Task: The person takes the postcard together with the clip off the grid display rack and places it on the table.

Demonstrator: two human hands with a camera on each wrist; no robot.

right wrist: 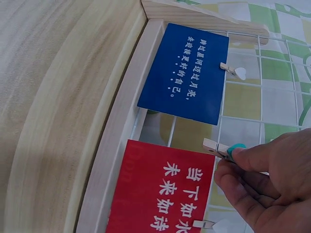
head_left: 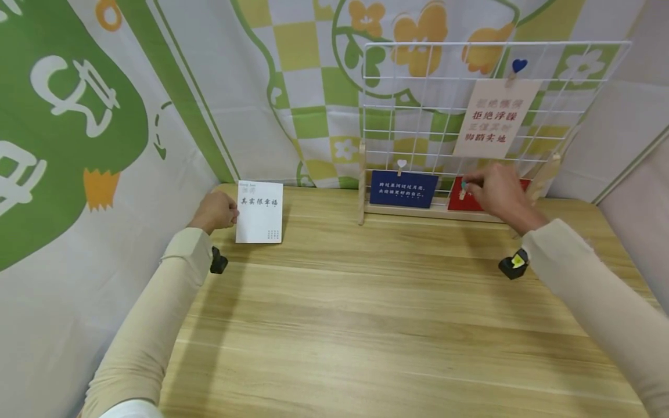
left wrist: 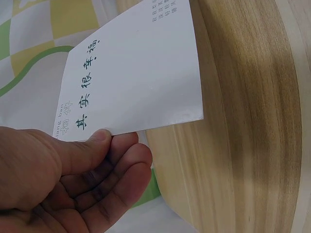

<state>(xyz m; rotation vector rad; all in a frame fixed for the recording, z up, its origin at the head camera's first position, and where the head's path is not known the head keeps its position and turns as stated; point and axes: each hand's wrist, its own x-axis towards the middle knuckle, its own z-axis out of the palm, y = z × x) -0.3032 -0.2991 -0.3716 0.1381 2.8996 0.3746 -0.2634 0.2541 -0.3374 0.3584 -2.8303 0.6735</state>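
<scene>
At the back left of the table [head_left: 334, 325], L hand [head_left: 215, 212] pinches a white card [head_left: 259, 212] by its left edge, thumb in front, fingers curled behind; card's near upright. Over at the wire rack [right wrist: 125, 121], R hand [head_left: 502, 188] pinches a teal-topped wooden peg [right wrist: 216, 146] by the upper corner of the red card [right wrist: 155, 194], low on the rack beside the blue card [right wrist: 187, 73]. White card's prob. v. light, thin, fairly stiff & a bit slick; could crease if squeezed, so best hold = side edge, clear of print. Peg's prob. light, springy, fiddly; take it by the handle ends. Can't tell if its tips bite card or wire, nor if white card's foot touches the table. R hand hides part of red card in head view; right wrist view cuts it off at bottom, w/ a second peg [right wrist: 201, 224].
</scene>
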